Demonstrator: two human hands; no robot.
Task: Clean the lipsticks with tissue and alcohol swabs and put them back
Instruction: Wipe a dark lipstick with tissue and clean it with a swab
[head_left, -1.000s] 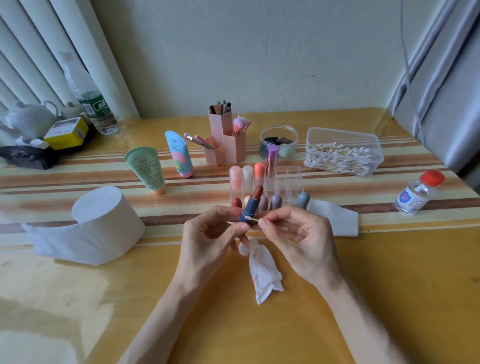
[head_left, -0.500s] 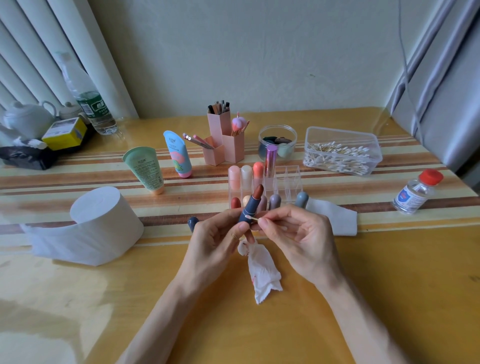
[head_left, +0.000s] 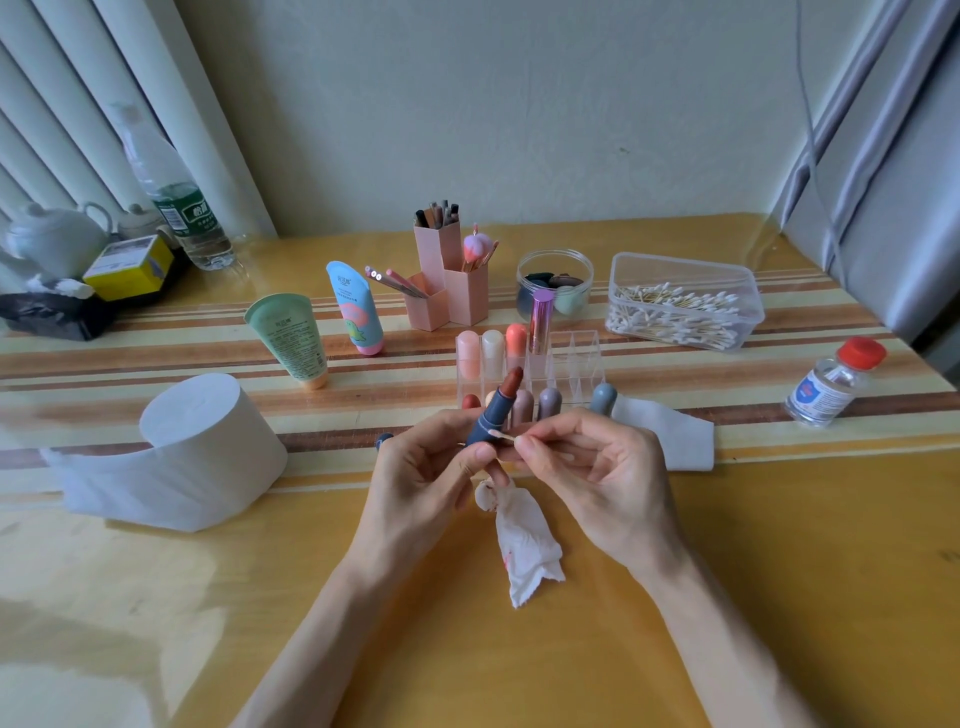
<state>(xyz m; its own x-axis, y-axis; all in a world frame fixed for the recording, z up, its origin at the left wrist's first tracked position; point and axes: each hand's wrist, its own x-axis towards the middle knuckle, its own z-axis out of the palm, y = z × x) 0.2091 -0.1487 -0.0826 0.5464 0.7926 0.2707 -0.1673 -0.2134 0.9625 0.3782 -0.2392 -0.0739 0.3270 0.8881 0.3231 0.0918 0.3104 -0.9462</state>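
Observation:
My left hand (head_left: 423, 475) grips an open blue lipstick (head_left: 493, 413) by its base, its brown-red bullet tilted up to the right. Between thumb and forefinger, my right hand (head_left: 597, 470) pinches a cotton swab (head_left: 503, 437) whose tip touches the lipstick's blue barrel. A stained crumpled tissue (head_left: 524, 540) lies on the table just below both hands. Behind them stands a clear lipstick organizer (head_left: 576, 358) holding several capped lipsticks. A blue cap (head_left: 383, 441) lies left of my left hand.
A tissue roll (head_left: 200, 441) sits at the left, a folded tissue (head_left: 665, 434) right of the organizer. A swab box (head_left: 680, 306) and alcohol bottle (head_left: 831, 387) are at the right. Tubes (head_left: 291, 343), pink brush holders (head_left: 449, 283) and a jar (head_left: 556, 283) stand behind.
The swab tip has shifted slightly along the lipstick barrel. My left hand turned a little, uncovering the blue cap on the table.

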